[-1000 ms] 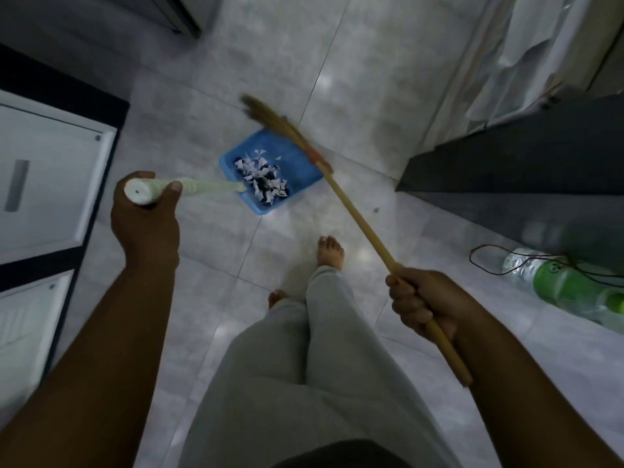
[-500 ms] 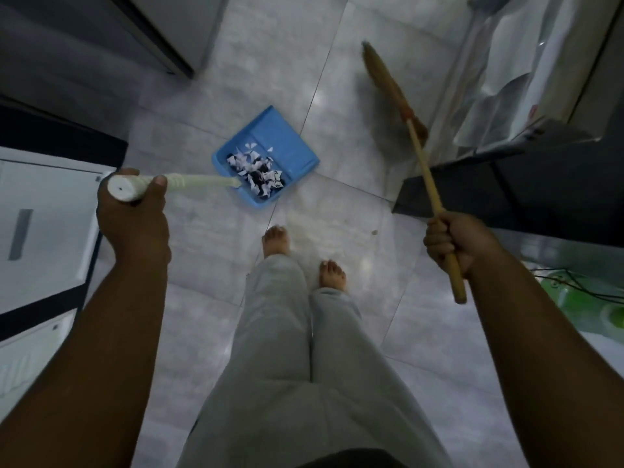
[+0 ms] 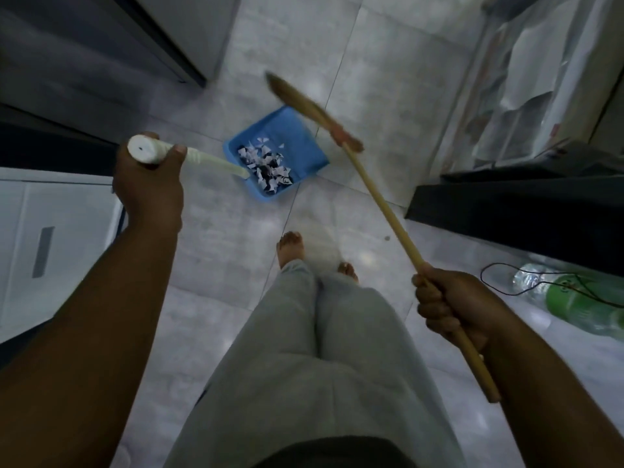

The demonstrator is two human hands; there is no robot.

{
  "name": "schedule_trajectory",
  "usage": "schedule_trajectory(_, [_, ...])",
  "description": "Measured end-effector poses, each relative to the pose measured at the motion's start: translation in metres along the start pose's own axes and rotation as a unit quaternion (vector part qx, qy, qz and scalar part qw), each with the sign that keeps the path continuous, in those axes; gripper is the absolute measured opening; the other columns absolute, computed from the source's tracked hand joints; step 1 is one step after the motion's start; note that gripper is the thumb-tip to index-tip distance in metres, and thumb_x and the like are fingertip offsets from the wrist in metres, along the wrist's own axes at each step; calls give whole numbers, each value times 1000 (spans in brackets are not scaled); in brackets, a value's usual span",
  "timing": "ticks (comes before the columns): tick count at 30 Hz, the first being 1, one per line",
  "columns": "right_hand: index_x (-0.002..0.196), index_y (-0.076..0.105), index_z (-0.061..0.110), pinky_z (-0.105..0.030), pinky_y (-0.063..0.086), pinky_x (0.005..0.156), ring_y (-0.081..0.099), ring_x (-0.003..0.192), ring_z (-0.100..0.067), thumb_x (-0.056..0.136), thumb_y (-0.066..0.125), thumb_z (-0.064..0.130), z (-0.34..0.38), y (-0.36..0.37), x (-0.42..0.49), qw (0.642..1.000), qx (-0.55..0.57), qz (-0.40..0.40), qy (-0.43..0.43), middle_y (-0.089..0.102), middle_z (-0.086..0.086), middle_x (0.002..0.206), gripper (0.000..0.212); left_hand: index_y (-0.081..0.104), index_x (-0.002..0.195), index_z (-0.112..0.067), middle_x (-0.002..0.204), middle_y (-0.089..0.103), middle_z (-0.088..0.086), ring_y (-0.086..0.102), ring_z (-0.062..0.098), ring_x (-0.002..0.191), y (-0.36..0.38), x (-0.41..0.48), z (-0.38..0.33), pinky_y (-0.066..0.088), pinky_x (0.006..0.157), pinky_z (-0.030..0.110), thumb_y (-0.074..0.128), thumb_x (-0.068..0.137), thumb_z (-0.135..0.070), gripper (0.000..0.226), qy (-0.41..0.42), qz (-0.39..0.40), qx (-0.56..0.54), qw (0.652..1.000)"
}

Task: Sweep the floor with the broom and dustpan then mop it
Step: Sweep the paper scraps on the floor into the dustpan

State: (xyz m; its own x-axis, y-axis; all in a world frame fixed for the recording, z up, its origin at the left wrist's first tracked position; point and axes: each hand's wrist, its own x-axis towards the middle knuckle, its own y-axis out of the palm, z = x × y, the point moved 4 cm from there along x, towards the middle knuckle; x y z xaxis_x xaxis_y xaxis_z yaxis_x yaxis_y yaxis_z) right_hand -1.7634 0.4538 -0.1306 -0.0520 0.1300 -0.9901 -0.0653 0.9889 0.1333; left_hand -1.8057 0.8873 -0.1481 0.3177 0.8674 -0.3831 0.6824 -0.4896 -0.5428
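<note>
The pale tiled floor (image 3: 216,265) runs between a white cabinet front (image 3: 50,238) on the left and a dark low unit (image 3: 523,214) on the right. A green plastic bottle (image 3: 574,298) and a thin black cable (image 3: 499,278) lie on the tiles beside that unit. The blue dustpan (image 3: 300,146) sits far of the person's bare feet, with a heap of torn paper scraps (image 3: 266,167) gathered at its near end.

The left hand (image 3: 148,190) grips the top of the dustpan's long pale handle (image 3: 206,160), fingers wrapped round it. The right hand (image 3: 449,305) is closed round the lower part of the broom (image 3: 379,204), whose blurred bristle head is over the pan's far right corner, apparently off the floor.

The sweeping looks nearly finished, and no loose scraps show on the tiles nearby. To end it well, I would hold the pan tilted back so the heap stays against its near wall, carry it level, and move the broom slowly so the bristles do not flick paper out. No mop is in view.
</note>
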Motion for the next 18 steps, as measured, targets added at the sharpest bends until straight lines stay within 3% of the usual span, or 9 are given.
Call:
schedule_trajectory(3, [80, 47, 16, -16, 22, 25, 28, 34, -5, 102, 39, 25, 34, -13, -2, 998, -2, -43, -53, 35, 5, 51, 26, 63, 117, -15, 118, 68, 3, 67, 17, 109, 6, 15, -17, 57, 96, 37, 81, 80, -30, 44, 11, 6, 1, 1000])
schedule_trajectory(10, [73, 45, 20, -15, 24, 29, 30, 37, -3, 102, 39, 34, 132, -33, 43, 989, 66, -104, -87, 37, 9, 53, 33, 61, 105, -27, 111, 68, -4, 67, 11, 106, 38, 36, -37, 57, 96, 35, 81, 80, -29, 32, 18, 7, -5, 1000])
schedule_trajectory(14, [74, 43, 19, -15, 23, 30, 28, 37, -4, 103, 37, 29, 150, -18, 74, 990, 79, -106, -57, 36, 9, 52, 32, 59, 102, -30, 110, 66, -4, 67, 13, 107, 57, 40, -46, 57, 96, 37, 81, 80, -26, 31, 27, 2, -19, 999])
schedule_trajectory(18, [73, 43, 19, -16, 22, 29, 29, 36, -5, 102, 37, 24, 134, 6, 70, 998, 45, -52, -6, 35, 7, 52, 30, 59, 100, -32, 110, 66, -3, 67, 7, 101, 72, 48, -59, 58, 94, 35, 80, 80, -27, 30, 31, -1, -18, 999])
